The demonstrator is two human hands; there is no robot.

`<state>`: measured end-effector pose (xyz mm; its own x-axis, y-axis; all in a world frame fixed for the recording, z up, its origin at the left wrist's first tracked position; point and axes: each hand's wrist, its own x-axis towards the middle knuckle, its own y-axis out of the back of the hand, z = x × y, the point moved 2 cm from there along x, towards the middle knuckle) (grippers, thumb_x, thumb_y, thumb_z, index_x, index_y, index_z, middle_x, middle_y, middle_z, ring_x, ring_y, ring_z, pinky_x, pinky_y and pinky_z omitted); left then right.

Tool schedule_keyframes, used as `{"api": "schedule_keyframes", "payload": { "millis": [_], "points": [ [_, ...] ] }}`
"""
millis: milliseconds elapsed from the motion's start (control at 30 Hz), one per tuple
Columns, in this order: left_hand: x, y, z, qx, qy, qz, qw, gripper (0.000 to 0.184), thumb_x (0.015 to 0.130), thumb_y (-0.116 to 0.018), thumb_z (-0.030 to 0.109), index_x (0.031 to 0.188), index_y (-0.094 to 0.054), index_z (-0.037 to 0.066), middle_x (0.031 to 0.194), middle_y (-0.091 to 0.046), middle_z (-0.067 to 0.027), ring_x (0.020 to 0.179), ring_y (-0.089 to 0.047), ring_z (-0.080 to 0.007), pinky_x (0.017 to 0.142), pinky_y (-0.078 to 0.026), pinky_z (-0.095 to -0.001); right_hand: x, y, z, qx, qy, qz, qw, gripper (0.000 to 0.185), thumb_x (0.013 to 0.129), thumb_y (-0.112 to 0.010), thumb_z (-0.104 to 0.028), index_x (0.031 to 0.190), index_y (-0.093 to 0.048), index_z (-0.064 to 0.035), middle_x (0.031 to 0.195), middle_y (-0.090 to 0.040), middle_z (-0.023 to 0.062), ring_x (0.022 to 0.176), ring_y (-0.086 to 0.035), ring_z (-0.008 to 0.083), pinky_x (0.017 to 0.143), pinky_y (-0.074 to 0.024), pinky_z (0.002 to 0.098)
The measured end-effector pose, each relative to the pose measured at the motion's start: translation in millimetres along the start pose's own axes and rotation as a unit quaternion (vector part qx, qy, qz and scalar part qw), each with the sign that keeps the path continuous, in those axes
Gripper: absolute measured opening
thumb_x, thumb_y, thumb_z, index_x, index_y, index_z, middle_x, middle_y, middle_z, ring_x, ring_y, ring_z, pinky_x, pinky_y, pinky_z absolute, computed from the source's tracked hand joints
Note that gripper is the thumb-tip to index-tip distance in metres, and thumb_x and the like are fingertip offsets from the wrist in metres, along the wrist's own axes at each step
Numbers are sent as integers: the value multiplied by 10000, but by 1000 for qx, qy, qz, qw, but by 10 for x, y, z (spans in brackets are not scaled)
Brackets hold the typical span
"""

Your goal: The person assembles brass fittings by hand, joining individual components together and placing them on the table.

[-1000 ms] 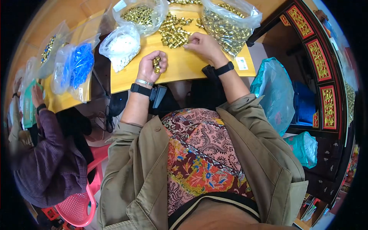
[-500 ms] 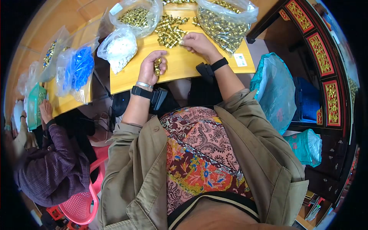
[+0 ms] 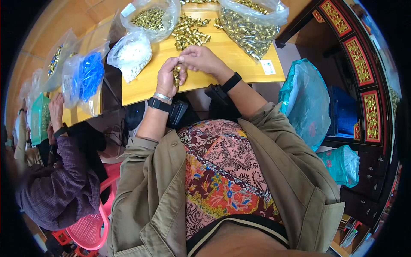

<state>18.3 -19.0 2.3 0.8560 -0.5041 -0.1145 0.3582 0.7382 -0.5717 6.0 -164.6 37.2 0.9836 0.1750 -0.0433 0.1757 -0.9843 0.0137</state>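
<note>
The left hand (image 3: 167, 79) curls loosely round knobbed, brassy fittings (image 3: 177, 76). The right hand (image 3: 202, 59) pinches against it (on what, I cannot tell) over the smooth desk (image 3: 141, 90).

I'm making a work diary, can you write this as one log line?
left hand: holding gold-coloured pieces | right hand: at left hand, contents unclear | loose gold-coloured pile: on table, beyond both hands
</note>
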Motion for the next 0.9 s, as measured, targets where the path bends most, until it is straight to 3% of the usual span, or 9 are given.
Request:
{"api": "schedule_keyframes", "payload": {
  "millis": [133,167,267,300,400,700,800,900],
  "points": [
    [34,85,-24,-51,37,-2,998,319,961,-409,337,825,-504,65,615,-497,-63,449,-450,-177,374,-332,-269,27,5,86,-9,48,-32,998,293,820,-675,-151,1037,-595,29,731,-628,42,621,-567,91,549,-449,227],
    [46,106,-31,-68,48,-11,996,321,963,-404,339,828,-504,65,613,-496,-63,448,-450,-179,374,-332,-270,51,-14,150,-6,88,-25,996,321,790,-685,-178,1042,-609,6,738,-636,57,606,-586,141,572,-471,269],
    [36,84,-4,-89,65,-22,994,369,975,-351,362,903,-532,48,612,-497,-59,445,-458,-184,370,-339,-273,30,6,128,-202,172,22,964,341,759,-688,-226,1030,-630,-28,743,-631,79,647,-611,205,618,-487,304],
    [15,39,51,-81,74,-30,994,384,977,-340,366,924,-538,43,614,-502,-60,444,-461,-184,369,-341,-272,-38,-13,2,-251,192,32,948,359,740,-685,-274,1019,-644,-51,810,-625,105,730,-624,240,668,-496,324],
    [17,36,52,-77,82,-34,993,429,982,-307,374,972,-550,21,621,-530,-65,433,-473,-186,357,-344,-265,-57,-79,-8,-262,261,33,929,364,747,-682,-272,1028,-639,-45,871,-611,114,770,-619,237,694,-497,323],
    [55,116,22,-103,100,-51,988,350,966,-402,331,914,-563,24,647,-571,-76,442,-512,-174,357,-372,-250,-50,-77,71,-244,258,14,935,396,757,-682,-278,1033,-617,-1,865,-591,136,743,-606,262,706,-492,338],
    [80,144,2,-102,113,-36,988,319,956,-437,313,914,-569,26,660,-581,-74,448,-519,-170,362,-386,-245,7,-96,199,-213,244,-8,946,313,837,-659,-134,1099,-576,15,858,-589,77,703,-614,136,629,-517,257],
    [107,171,-16,-88,116,-14,989,303,950,-454,301,917,-575,25,666,-588,-70,444,-517,-168,363,-391,-243,34,-134,271,-39,154,-38,986,273,805,-673,-162,985,-593,28,769,-617,91,675,-618,159,635,-496,281]
  ]
}}
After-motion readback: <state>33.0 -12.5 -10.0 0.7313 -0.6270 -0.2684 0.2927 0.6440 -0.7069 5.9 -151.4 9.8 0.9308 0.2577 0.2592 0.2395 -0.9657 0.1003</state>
